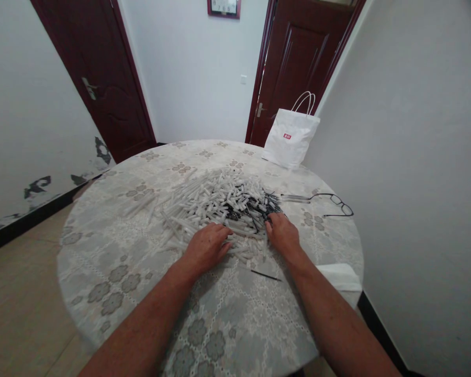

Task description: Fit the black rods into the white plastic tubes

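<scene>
A wide heap of whitish, translucent tubes (196,201) lies on the round table. Thin black sticks (259,204), like pen refills, are bunched in its right part. My left hand (210,243) rests at the heap's front edge, thumb apart from the fingers, with nothing visible in it. At the heap's right edge, my right hand (283,233) has its fingers curled in against the black sticks. Its fingertips are partly hidden, so what they grip cannot be made out. One loose black stick (266,275) lies on the cloth between my forearms.
A patterned tablecloth (204,319) covers the table. Towards the back right stands a white paper bag (290,137) with handles. Eyeglasses (339,204) lie to the right of the heap. A folded white cloth or paper (339,276) sits by my right forearm, near the wall.
</scene>
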A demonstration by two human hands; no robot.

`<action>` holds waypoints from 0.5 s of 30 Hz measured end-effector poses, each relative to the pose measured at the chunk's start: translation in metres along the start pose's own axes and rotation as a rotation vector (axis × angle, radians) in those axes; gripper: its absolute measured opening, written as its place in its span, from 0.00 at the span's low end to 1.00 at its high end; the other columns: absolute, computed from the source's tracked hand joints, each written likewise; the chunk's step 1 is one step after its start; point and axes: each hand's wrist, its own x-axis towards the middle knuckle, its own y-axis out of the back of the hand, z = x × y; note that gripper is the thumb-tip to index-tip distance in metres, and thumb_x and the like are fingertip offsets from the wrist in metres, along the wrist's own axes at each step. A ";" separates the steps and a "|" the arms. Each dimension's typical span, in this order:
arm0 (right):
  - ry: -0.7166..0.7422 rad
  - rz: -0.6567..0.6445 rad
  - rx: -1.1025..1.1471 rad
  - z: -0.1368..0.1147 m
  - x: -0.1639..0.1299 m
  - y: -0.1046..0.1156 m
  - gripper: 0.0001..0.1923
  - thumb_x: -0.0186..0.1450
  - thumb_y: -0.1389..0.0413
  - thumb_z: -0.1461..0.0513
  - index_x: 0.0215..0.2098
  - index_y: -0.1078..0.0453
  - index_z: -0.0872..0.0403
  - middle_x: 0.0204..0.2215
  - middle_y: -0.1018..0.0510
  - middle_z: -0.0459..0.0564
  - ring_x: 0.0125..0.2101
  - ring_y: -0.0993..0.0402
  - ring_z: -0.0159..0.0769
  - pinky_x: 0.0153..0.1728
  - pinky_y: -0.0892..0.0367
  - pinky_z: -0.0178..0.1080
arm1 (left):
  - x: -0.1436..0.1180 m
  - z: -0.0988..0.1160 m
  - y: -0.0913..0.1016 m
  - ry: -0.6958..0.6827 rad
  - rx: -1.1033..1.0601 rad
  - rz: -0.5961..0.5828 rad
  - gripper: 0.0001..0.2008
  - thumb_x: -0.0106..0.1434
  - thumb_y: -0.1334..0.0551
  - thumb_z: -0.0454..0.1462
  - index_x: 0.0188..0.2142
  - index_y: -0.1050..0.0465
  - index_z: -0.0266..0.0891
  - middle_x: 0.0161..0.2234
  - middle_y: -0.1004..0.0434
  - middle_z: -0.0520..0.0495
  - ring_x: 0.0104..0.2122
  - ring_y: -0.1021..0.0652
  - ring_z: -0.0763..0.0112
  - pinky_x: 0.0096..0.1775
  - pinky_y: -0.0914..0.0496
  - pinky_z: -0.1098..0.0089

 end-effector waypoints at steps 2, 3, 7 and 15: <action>-0.006 -0.003 0.004 0.000 0.001 -0.001 0.12 0.73 0.49 0.57 0.51 0.31 0.52 0.46 0.24 0.54 0.43 0.26 0.40 0.38 0.34 0.37 | 0.000 0.001 0.001 0.004 0.016 -0.017 0.10 0.65 0.38 0.36 0.46 0.25 0.42 0.42 0.21 0.42 0.45 0.24 0.58 0.46 0.31 0.62; -0.008 -0.003 0.007 0.001 0.001 -0.002 0.12 0.73 0.50 0.57 0.51 0.31 0.52 0.45 0.24 0.54 0.43 0.26 0.40 0.39 0.34 0.37 | 0.000 0.001 0.002 0.009 0.030 -0.028 0.09 0.64 0.38 0.36 0.45 0.24 0.42 0.41 0.22 0.42 0.44 0.24 0.57 0.46 0.31 0.62; -0.006 0.011 0.019 0.003 0.002 -0.004 0.13 0.73 0.51 0.56 0.50 0.30 0.52 0.45 0.24 0.54 0.43 0.26 0.40 0.39 0.35 0.37 | 0.000 0.004 0.004 0.017 0.088 -0.072 0.07 0.65 0.38 0.38 0.42 0.25 0.41 0.39 0.23 0.41 0.43 0.25 0.57 0.44 0.32 0.61; -0.018 0.047 0.070 0.009 0.005 -0.005 0.13 0.74 0.52 0.57 0.49 0.29 0.53 0.44 0.22 0.54 0.42 0.26 0.39 0.41 0.36 0.37 | -0.001 0.016 0.005 -0.113 0.117 -0.136 0.09 0.61 0.34 0.41 0.40 0.25 0.42 0.40 0.25 0.43 0.43 0.27 0.57 0.44 0.33 0.61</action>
